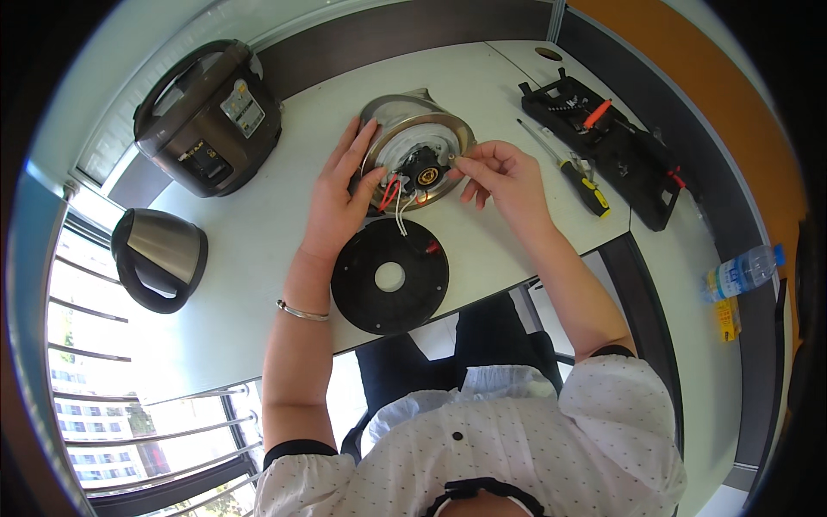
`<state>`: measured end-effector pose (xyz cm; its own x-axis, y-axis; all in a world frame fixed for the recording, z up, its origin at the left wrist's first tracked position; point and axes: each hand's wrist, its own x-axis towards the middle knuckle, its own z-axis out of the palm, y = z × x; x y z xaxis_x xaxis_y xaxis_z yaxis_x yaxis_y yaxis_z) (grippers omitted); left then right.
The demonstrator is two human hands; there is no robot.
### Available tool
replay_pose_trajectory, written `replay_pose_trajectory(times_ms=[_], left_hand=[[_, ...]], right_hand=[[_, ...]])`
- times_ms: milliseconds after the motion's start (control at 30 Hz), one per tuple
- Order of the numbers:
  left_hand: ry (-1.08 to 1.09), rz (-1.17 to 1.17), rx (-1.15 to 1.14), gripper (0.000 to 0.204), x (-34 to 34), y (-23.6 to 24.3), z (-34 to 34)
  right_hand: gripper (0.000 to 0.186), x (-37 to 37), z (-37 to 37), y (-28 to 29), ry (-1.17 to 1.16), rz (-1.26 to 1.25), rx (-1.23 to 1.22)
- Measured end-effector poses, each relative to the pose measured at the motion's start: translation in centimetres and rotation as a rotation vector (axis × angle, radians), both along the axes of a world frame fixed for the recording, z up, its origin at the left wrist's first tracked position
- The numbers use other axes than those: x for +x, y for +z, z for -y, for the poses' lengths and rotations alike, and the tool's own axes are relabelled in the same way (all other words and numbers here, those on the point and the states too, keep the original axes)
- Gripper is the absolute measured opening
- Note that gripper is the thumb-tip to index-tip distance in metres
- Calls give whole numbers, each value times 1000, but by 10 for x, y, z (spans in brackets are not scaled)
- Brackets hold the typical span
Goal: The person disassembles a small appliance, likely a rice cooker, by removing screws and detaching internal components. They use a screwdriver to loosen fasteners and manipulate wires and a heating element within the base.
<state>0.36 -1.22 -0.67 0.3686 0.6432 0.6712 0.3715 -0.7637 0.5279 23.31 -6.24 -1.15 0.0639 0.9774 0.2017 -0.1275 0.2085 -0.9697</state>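
Observation:
A round stainless steel appliance base lies on the desk with its inside showing: a black fitting with a brass ring, red and white wires. My left hand grips its left side, thumb by the wires. My right hand is at its right side, thumb and forefinger pinched at the rim on something small I cannot make out clearly. Just below the base lies a black plastic disc with a central hole and a small red part.
A rice cooker and a steel kettle stand left on the desk. At right lie a yellow-black screwdriver and an open black tool case. A water bottle and yellow box sit at far right, beside a partition.

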Motion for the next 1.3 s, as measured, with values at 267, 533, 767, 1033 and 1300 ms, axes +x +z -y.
replay_pose_trajectory(times_ms=[267, 533, 767, 1033, 1300], left_hand=[[-22, -27, -16, 54, 0, 0, 0], [-34, 28, -61, 52, 2, 2, 2], [-12, -28, -15, 53, 1, 1, 2], [-15, -12, -38, 52, 2, 1, 2], [-8, -10, -35, 50, 0, 0, 0]], right_hand=[[14, -7, -16, -10, -106, 87, 37], [11, -11, -20, -8, -176, 208, 81], [13, -17, -23, -10, -236, 278, 103], [12, -20, -30, -29, -307, 168, 203], [12, -12, -27, -25, -187, -54, 27]])
